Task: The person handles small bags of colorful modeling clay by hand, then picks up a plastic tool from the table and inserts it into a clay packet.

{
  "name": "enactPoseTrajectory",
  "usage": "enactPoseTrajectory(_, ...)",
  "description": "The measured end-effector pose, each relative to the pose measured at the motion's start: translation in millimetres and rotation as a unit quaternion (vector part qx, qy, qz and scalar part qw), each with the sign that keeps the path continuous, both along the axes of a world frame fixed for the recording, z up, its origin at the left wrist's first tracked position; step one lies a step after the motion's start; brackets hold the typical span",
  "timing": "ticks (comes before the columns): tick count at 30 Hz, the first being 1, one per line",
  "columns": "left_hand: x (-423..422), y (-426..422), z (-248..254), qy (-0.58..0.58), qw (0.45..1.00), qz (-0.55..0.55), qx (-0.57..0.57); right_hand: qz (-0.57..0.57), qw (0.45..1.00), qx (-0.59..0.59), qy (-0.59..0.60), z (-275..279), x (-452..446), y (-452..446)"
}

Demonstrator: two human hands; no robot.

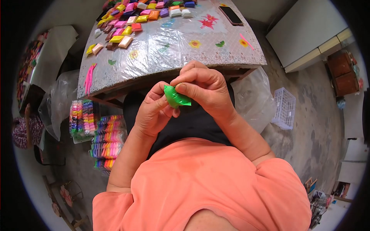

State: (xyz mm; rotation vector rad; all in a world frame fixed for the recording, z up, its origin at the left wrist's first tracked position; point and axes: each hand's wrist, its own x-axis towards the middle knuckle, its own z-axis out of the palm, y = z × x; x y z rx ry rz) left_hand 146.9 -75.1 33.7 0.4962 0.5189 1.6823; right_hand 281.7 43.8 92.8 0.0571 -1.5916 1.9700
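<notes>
Above my lap, just off the table's front edge, I hold a small shiny green packet with a puffy body and pointed corners. My left hand is closed on its left side, fingers beneath and behind it. The thumb and forefinger of my right hand pinch its upper edge. Whether the packet is sealed or torn there, I cannot tell. Several similar packets in many colours, among them a yellow packet, lie in a pile at the table's far left.
Clear plastic covers the flower-patterned table. On it are a phone and pink strips. Bagged colourful packets stand on the floor at left, a white plastic crate at right. Another person's patterned sleeve shows far left.
</notes>
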Motion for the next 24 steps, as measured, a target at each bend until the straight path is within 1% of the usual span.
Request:
enactPoseTrajectory(5, 0, 1, 1, -0.001, 1.000, -0.001, -0.001, -0.035, 0.998, 0.057, -0.002, -13, -5, 9)
enactPoseTrajectory(7, -1, 2, 0, -0.006, 1.000, 0.002, 0.002, -0.014, 1.000, 0.026, 0.000, -9, -1, 6)
enactPoseTrajectory(8, 0, 2, 2, -0.009, 1.000, 0.011, -0.015, -0.003, 1.000, 0.011, 0.001, -7, 1, 4)
enactPoseTrajectory(10, 4, 2, 10, -0.014, 0.998, 0.029, -0.048, 0.047, 0.998, -0.047, -0.004, 0, 4, 0)
enactPoseTrajectory(11, 3, 2, 7, -0.003, 0.999, 0.019, -0.041, 0.070, 0.995, -0.074, -0.005, 3, 6, 0)
enactPoseTrajectory(13, 0, 3, 3, 0.026, 1.000, -0.003, -0.017, 0.007, 0.999, 0.030, -0.044, -1, 8, 4)
enactPoseTrajectory(14, 1, 2, 5, 0.028, 0.999, -0.005, -0.021, -0.012, 0.998, 0.064, -0.021, -5, 6, 5)
enactPoseTrajectory(15, 2, 2, 9, 0.025, 0.999, -0.011, -0.018, -0.028, 0.997, 0.072, -0.023, -2, 7, 4)
enactPoseTrajectory(18, 6, 3, 17, 0.030, 0.999, -0.023, -0.015, -0.060, 0.996, 0.051, -0.032, 6, 13, 1)
enactPoseTrajectory(21, 8, 11, 18, 0.036, 0.998, -0.046, -0.016, -0.093, 0.995, 0.039, -0.014, -1, 18, 5)
enactPoseTrajectory(24, 9, 29, 15, 0.052, 0.996, -0.061, -0.037, -0.123, 0.992, 0.003, -0.008, -15, 23, 18)
